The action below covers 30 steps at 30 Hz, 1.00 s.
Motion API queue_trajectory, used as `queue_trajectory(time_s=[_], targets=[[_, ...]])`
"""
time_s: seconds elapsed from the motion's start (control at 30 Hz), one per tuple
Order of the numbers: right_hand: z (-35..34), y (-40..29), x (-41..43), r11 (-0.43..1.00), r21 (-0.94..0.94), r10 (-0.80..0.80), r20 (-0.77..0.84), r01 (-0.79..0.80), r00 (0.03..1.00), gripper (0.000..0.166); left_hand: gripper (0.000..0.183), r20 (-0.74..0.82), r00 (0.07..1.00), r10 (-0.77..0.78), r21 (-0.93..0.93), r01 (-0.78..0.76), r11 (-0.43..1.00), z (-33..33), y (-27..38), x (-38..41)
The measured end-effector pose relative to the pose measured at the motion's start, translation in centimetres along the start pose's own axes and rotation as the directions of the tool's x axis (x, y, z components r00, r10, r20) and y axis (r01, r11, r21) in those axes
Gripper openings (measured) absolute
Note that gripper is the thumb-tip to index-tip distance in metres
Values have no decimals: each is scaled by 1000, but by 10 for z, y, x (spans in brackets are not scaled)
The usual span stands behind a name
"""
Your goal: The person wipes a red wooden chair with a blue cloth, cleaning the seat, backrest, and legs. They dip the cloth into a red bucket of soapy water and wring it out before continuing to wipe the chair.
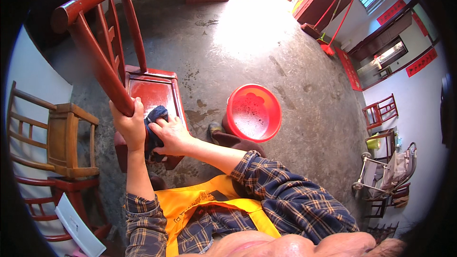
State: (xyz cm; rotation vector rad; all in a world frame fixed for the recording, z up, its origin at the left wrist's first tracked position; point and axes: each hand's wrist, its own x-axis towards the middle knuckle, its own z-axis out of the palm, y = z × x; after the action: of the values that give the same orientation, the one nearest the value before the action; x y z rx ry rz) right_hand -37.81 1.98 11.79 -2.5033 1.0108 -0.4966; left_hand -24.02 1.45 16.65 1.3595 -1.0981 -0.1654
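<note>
A red-painted wooden chair [150,87] stands before me, its seat wet and shiny. My left hand [130,125] grips the lower part of one of its backrest posts [101,67]. Under my right hand [171,134] is a dark blue cloth [156,116], pressed on the near part of the seat. The fingers are bent over the cloth, and part of it is hidden by the hand. To the right of the chair, a red plastic bucket [277,114] holds foamy water [250,117].
A brown wooden chair [62,139] and a dark red one [75,185] stand along the left wall. Brooms [326,48] lean by the bright doorway. Against the right wall are a stroller [385,171] and a small red chair [375,114]. Wet patches [201,114] mark the concrete floor.
</note>
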Motion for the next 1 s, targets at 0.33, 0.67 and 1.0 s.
queue_trajectory(time_s=[0.33,0.67,1.0], targets=[[-4,-13,16,1000,4,-24,-24,24,999,70,39,-95,995,-27,-6,27,1000,-1,-2,1],[11,1,-10,992,-68,-98,70,103,993,59,35,-45,995,-85,-1,85,996,-33,-29,13],[10,89,-79,966,-255,149,409,-44,900,58,28,-15,953,-303,-161,297,941,-65,-53,46]])
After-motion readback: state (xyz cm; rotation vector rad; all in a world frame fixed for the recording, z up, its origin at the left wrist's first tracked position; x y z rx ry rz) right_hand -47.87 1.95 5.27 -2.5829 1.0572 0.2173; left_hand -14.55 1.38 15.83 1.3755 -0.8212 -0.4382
